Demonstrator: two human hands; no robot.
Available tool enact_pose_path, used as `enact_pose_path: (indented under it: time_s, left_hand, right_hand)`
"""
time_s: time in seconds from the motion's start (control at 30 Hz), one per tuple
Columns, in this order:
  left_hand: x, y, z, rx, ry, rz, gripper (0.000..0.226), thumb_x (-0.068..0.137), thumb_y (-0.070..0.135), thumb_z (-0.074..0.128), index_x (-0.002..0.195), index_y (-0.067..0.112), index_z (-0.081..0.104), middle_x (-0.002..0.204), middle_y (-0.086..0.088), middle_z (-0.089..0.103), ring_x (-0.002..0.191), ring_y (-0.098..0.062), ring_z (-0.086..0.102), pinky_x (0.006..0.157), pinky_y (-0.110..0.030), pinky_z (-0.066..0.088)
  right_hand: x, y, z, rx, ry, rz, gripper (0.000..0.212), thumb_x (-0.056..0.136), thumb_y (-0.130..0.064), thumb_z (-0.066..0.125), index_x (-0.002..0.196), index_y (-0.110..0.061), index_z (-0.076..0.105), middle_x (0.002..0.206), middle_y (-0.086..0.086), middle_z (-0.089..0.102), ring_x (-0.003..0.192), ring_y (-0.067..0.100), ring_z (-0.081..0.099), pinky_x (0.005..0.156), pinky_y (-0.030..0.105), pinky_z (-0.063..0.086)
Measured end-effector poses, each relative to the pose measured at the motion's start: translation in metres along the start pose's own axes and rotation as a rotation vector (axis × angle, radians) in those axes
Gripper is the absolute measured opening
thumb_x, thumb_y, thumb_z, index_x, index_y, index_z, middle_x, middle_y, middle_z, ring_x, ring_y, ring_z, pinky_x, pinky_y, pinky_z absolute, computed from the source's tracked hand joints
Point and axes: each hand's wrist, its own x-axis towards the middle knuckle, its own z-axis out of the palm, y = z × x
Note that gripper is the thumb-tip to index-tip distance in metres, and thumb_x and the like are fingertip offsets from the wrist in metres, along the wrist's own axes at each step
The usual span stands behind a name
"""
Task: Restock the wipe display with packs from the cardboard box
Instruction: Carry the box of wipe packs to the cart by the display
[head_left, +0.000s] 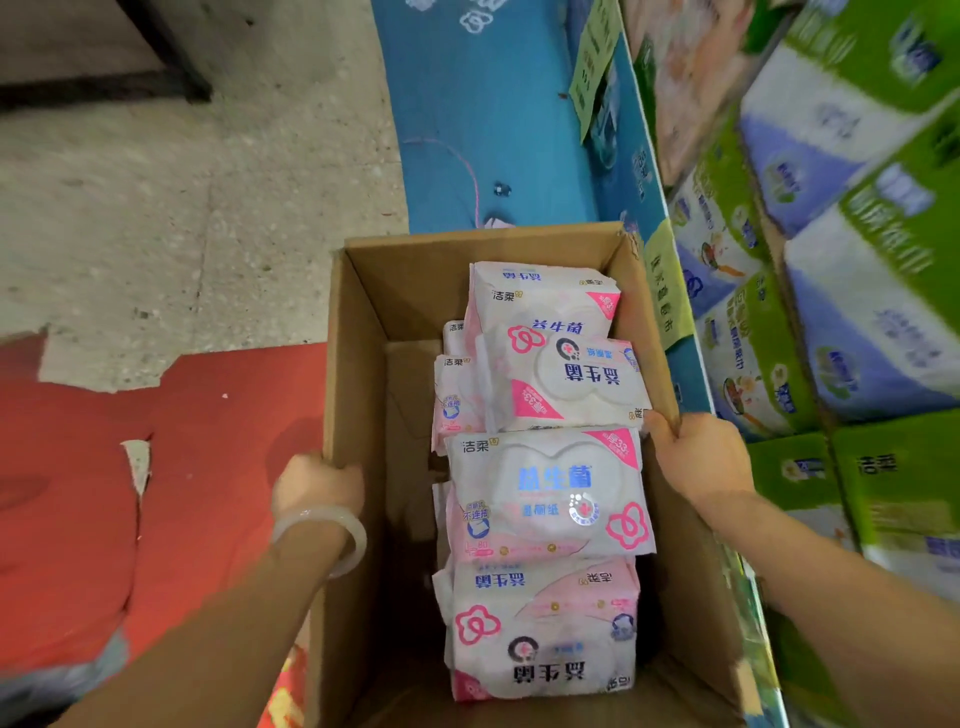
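Two hands held an open cardboard box (358, 332) by its long walls: our left hand (317, 480), a pale bangle (332, 540) on its wrist, curled over the left rim, and our right hand (696, 457) gripped the right rim. Inside, pink and white wipe packs (545, 493) lay stacked along the box's right side. Green and blue tissue packs (857, 312) filled the display at right.

Left grip (317, 480), right grip (693, 457), seemingly curled.
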Motion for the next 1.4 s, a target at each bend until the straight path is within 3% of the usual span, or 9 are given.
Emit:
enact_pose_path:
  time_s: [0.2,0.4,0.47,0.57,0.73,1.03,1.23,1.33,1.4]
  left_hand:
    - [-0.03,0.059,-0.123,-0.006,0.029,0.077,0.021,0.083,0.008,0.057,0.099,-0.004,0.063,0.091,-0.021,0.064,0.086,-0.037,0.062,0.067,-0.035,0.044]
    - [-0.051,0.135,-0.224,0.004,0.071,0.15,0.009,0.084,0.003,0.052,0.09,0.0,0.057,0.065,-0.009,0.047,0.07,-0.027,0.048,0.063,-0.033,0.038]
    - [-0.051,0.159,-0.245,-0.008,0.101,0.161,0.008,0.086,0.003,0.052,0.091,0.0,0.057,0.066,-0.009,0.047,0.071,-0.027,0.047,0.063,-0.033,0.038]
    - [-0.043,0.195,-0.272,-0.04,0.121,0.161,0.014,0.087,0.001,0.049,0.073,0.002,0.052,0.063,-0.01,0.048,0.063,-0.027,0.049,0.058,-0.033,0.04]
    - [-0.007,0.262,-0.312,-0.069,0.115,0.187,0.015,0.087,0.001,0.048,0.073,0.002,0.053,0.064,-0.012,0.05,0.054,-0.022,0.047,0.045,-0.027,0.033]
    - [0.104,0.404,-0.378,-0.087,0.118,0.209,0.016,0.09,0.005,0.049,0.074,0.006,0.05,0.065,-0.01,0.049,0.054,-0.021,0.047,0.046,-0.027,0.036]
    - [0.19,0.526,-0.424,-0.074,0.174,0.251,0.008,0.091,0.007,0.052,0.085,0.002,0.053,0.084,-0.017,0.059,0.074,-0.03,0.058,0.069,-0.038,0.049]
    - [0.236,0.588,-0.439,-0.034,0.189,0.273,0.01,0.089,0.007,0.051,0.082,0.001,0.055,0.072,-0.013,0.056,0.062,-0.027,0.055,0.055,-0.033,0.043]
    - [0.266,0.629,-0.445,-0.05,0.186,0.284,0.013,0.088,0.009,0.052,0.076,0.005,0.053,0.068,-0.01,0.055,0.058,-0.024,0.053,0.05,-0.031,0.04]
  right_hand:
    - [-0.01,-0.076,-0.104,0.016,0.045,-0.038,0.054,0.095,-0.036,0.048,0.049,-0.012,0.033,0.069,0.021,0.051,0.081,0.042,0.06,0.061,0.033,0.035]
    - [0.01,-0.154,-0.191,0.056,0.062,-0.06,0.053,0.096,-0.035,0.048,0.052,-0.012,0.029,0.064,0.011,0.044,0.075,0.035,0.053,0.061,0.033,0.035]
    - [0.023,-0.176,-0.213,0.077,0.071,-0.061,0.048,0.095,-0.035,0.047,0.058,-0.006,0.039,0.063,0.014,0.046,0.074,0.032,0.052,0.064,0.038,0.04]
    - [0.05,-0.21,-0.243,0.056,0.081,-0.123,0.044,0.096,-0.033,0.045,0.077,0.004,0.057,0.087,0.028,0.063,0.087,0.039,0.062,0.065,0.036,0.04]
    - [0.107,-0.269,-0.287,0.041,0.083,-0.133,0.048,0.095,-0.032,0.047,0.056,-0.007,0.035,0.07,0.015,0.05,0.072,0.03,0.05,0.061,0.031,0.034]
    - [0.226,-0.407,-0.341,0.034,0.069,-0.141,0.04,0.095,-0.029,0.047,0.067,-0.001,0.049,0.085,0.021,0.061,0.074,0.029,0.051,0.062,0.03,0.037]
    - [0.326,-0.496,-0.366,0.104,0.1,-0.12,0.046,0.095,-0.029,0.048,0.055,-0.009,0.037,0.073,0.014,0.053,0.073,0.029,0.053,0.053,0.027,0.033]
    - [0.388,-0.537,-0.381,0.124,0.098,-0.103,0.045,0.095,-0.028,0.048,0.057,-0.006,0.04,0.061,0.006,0.046,0.072,0.028,0.051,0.06,0.029,0.035]
    - [0.432,-0.567,-0.393,0.116,0.102,-0.122,0.04,0.095,-0.029,0.048,0.068,0.001,0.049,0.071,0.011,0.051,0.076,0.031,0.054,0.063,0.029,0.035]
